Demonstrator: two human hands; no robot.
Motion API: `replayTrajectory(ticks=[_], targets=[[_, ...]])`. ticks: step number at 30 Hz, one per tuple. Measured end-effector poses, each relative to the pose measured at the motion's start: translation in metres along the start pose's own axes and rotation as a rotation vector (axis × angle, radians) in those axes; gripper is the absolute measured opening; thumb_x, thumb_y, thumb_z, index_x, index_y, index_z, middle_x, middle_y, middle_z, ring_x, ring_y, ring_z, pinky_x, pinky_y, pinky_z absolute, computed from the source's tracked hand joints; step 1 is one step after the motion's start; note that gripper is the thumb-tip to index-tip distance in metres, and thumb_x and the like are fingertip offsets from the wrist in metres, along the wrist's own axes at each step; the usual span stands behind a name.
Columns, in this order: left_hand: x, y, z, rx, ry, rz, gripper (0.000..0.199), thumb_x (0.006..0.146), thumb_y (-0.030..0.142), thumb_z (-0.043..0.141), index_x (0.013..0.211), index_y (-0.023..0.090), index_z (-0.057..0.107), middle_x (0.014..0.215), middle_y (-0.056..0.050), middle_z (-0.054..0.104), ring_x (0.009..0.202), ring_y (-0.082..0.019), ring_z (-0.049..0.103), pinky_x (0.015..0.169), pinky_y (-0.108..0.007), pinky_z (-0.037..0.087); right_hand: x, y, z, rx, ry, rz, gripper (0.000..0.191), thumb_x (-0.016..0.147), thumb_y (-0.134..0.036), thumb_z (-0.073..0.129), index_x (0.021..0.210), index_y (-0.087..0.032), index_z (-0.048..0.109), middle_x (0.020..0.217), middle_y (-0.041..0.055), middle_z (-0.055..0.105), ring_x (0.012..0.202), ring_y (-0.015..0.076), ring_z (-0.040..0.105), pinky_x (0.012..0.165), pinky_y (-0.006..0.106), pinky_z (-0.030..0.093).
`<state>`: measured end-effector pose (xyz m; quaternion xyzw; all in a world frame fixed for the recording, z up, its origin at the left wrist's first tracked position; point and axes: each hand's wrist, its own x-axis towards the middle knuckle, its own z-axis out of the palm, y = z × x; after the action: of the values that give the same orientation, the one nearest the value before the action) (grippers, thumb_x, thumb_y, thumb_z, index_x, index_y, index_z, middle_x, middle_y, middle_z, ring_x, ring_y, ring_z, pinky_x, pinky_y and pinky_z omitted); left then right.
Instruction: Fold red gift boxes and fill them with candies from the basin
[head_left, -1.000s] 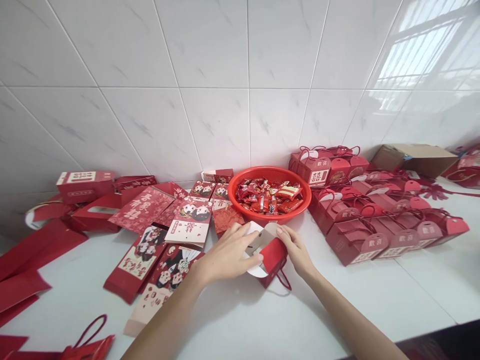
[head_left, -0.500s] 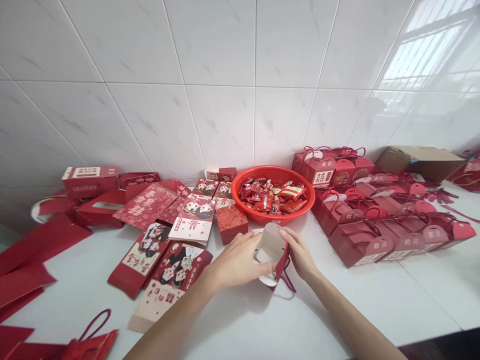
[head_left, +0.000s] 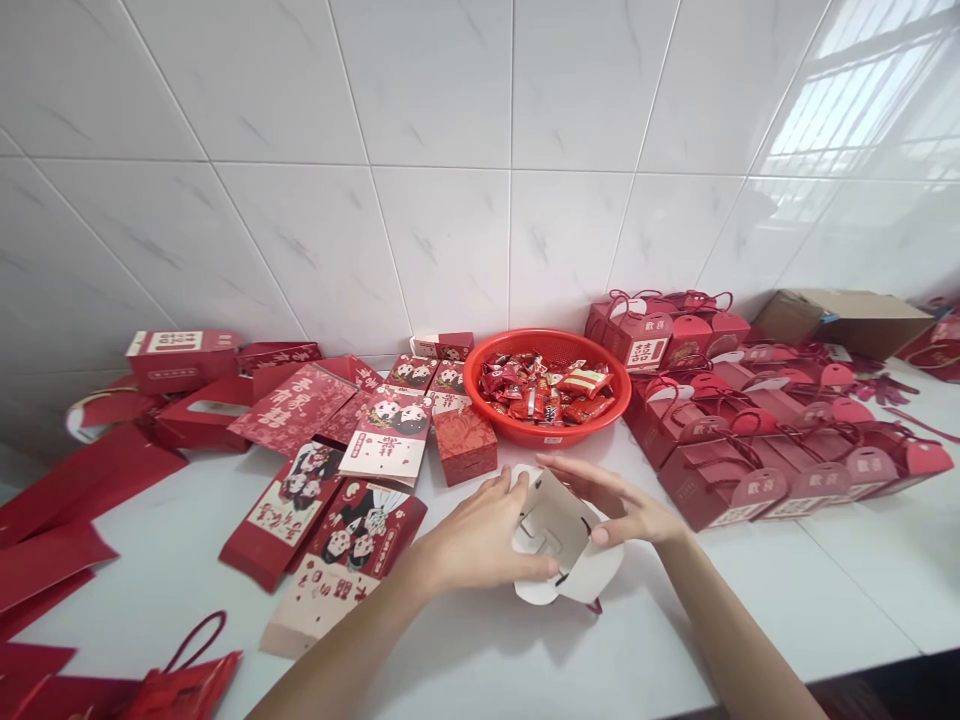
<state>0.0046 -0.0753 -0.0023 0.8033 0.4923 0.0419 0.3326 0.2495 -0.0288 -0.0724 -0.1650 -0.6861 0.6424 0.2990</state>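
Note:
Standing on the white table is an upright paper gift box (head_left: 556, 515), its top open and its pale inside facing me. My left hand (head_left: 480, 530) grips its left side, with the thumb over the near rim. On the other side, my right hand (head_left: 626, 508) holds the right wall, its thumb at the spread flap and its fingers behind the far edge. Inside, the folded bottom panels show and no sweets are visible. Just beyond my hands is a red plastic basket (head_left: 551, 436) with wrapped sweets (head_left: 531, 400) in it.
Finished red boxes with cord handles (head_left: 720, 485) stand in rows on the right, a cardboard box (head_left: 847, 315) behind them. Flat printed cartons (head_left: 281, 510) and folded red boxes (head_left: 184, 360) cover the left side. A tiled wall (head_left: 450, 250) rises behind the table.
The gift box has been spread wider and its flaps now fold outward. My right hand has moved slightly right, and the cord handle seen earlier is mostly hidden.

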Motion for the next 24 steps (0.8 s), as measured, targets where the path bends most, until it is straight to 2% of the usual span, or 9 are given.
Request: replayTrajectory(ticks=[2, 4, 8, 10, 14, 16, 18, 24], targets=[[0.001, -0.003, 0.003, 0.009, -0.015, -0.033, 0.084, 0.076, 0.057, 0.065, 0.147, 0.017, 0.042, 0.155, -0.018, 0.043, 0.147, -0.042, 0.031, 0.111, -0.05, 0.04, -0.005, -0.004, -0.007, -0.113, -0.078, 0.017, 0.063, 0.077, -0.04, 0.082, 0.136, -0.036, 0.061, 0.163, 0.0041, 0.029, 0.152, 0.0288, 0.021, 0.122, 0.048, 0.014], [0.002, -0.006, 0.004, 0.009, -0.025, -0.052, 0.084, 0.078, 0.056, 0.062, 0.149, 0.016, 0.04, 0.158, -0.017, 0.039, 0.15, -0.041, 0.025, 0.114, -0.05, 0.038, -0.009, -0.007, -0.012, -0.228, -0.128, 0.064, 0.061, 0.076, -0.043, 0.082, 0.134, -0.035, 0.064, 0.165, 0.0041, 0.026, 0.153, 0.0296, 0.017, 0.123, 0.047, 0.01], [0.002, -0.005, 0.003, 0.026, -0.045, -0.06, 0.083, 0.082, 0.055, 0.057, 0.151, 0.014, 0.038, 0.161, -0.017, 0.033, 0.151, -0.04, 0.022, 0.117, -0.051, 0.033, -0.015, -0.015, -0.017, -0.385, -0.173, 0.172, 0.093, 0.066, -0.052, 0.087, 0.148, -0.033, 0.048, 0.166, 0.0082, 0.02, 0.154, 0.0322, 0.013, 0.123, 0.05, 0.007], [0.002, -0.004, 0.002, 0.039, -0.049, -0.063, 0.085, 0.083, 0.057, 0.055, 0.153, 0.013, 0.035, 0.163, -0.017, 0.03, 0.151, -0.039, 0.02, 0.118, -0.051, 0.032, -0.016, -0.021, -0.013, -0.426, -0.206, 0.209, 0.098, 0.064, -0.054, 0.087, 0.15, -0.033, 0.045, 0.166, 0.0087, 0.018, 0.154, 0.0324, 0.008, 0.122, 0.05, 0.006], [0.001, -0.003, 0.001, 0.041, -0.034, -0.06, 0.083, 0.083, 0.056, 0.056, 0.152, 0.014, 0.037, 0.162, -0.016, 0.033, 0.151, -0.039, 0.023, 0.117, -0.05, 0.034, -0.016, -0.034, 0.0, -0.523, -0.244, 0.252, 0.077, 0.072, -0.057, 0.081, 0.141, -0.031, 0.057, 0.168, 0.0046, 0.012, 0.154, 0.0328, -0.003, 0.123, 0.048, 0.01], [0.001, -0.003, 0.001, 0.031, -0.028, -0.06, 0.083, 0.082, 0.055, 0.057, 0.153, 0.015, 0.037, 0.162, -0.015, 0.032, 0.151, -0.038, 0.023, 0.117, -0.05, 0.034, -0.017, -0.04, 0.007, -0.578, -0.216, 0.286, 0.073, 0.074, -0.057, 0.079, 0.14, -0.032, 0.059, 0.168, 0.0031, 0.009, 0.154, 0.0337, -0.003, 0.123, 0.047, 0.012], [0.002, -0.004, 0.001, 0.024, -0.029, -0.07, 0.086, 0.083, 0.056, 0.057, 0.154, 0.015, 0.034, 0.163, -0.014, 0.029, 0.152, -0.037, 0.021, 0.119, -0.049, 0.032, -0.02, -0.043, 0.012, -0.614, -0.165, 0.308, 0.077, 0.075, -0.056, 0.079, 0.144, -0.034, 0.054, 0.168, 0.0019, 0.005, 0.154, 0.0346, 0.002, 0.123, 0.047, 0.015], [0.003, -0.004, -0.001, 0.056, -0.073, -0.103, 0.096, 0.081, 0.064, 0.058, 0.156, 0.012, 0.029, 0.164, -0.019, 0.026, 0.153, -0.037, 0.017, 0.119, -0.049, 0.029, -0.04, -0.037, 0.018, -0.671, 0.1, 0.328, 0.111, 0.073, -0.053, 0.082, 0.16, -0.035, 0.015, 0.168, 0.0043, 0.012, 0.153, 0.0325, 0.017, 0.123, 0.047, 0.019]])
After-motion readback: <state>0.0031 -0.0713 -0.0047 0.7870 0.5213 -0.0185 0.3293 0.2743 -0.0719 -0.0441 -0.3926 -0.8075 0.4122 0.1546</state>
